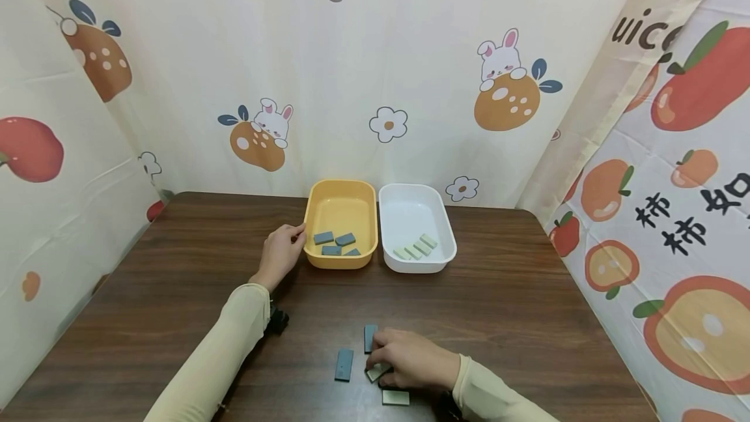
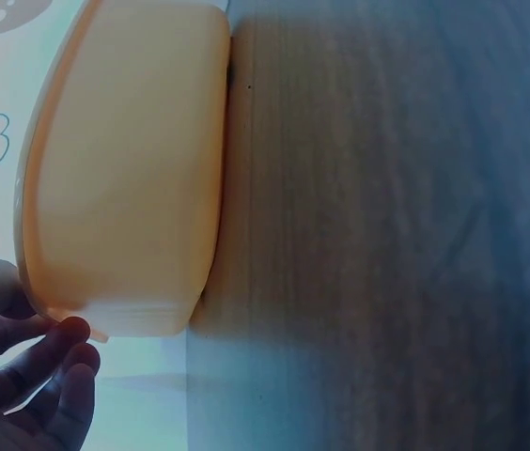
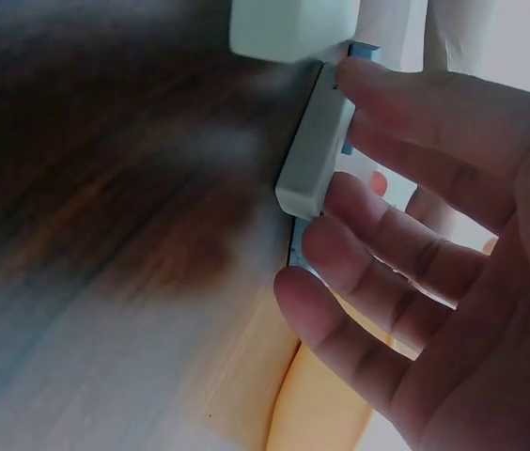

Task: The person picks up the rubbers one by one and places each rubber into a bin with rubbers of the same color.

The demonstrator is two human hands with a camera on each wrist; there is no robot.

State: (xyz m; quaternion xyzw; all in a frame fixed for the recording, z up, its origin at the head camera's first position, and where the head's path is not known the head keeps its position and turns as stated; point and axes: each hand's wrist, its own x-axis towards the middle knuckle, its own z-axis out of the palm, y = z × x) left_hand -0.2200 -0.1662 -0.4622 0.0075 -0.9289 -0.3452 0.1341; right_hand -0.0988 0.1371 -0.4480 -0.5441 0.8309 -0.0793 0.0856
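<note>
The left hand (image 1: 282, 253) is stretched forward from the lower left, and its fingertips pinch the left rim of the yellow box (image 1: 340, 262) at the middle of the frame. The right hand (image 1: 413, 360) comes from the lower right with bent fingers, and it grasps a pale green block (image 1: 377, 373) between thumb and fingers, at bottom centre. This one's long axis slants from lower left to upper right. Just below, a second green block (image 1: 395, 398) lies sideways; leftward, a blue block (image 1: 344, 365) points nearly straight up the frame.
</note>
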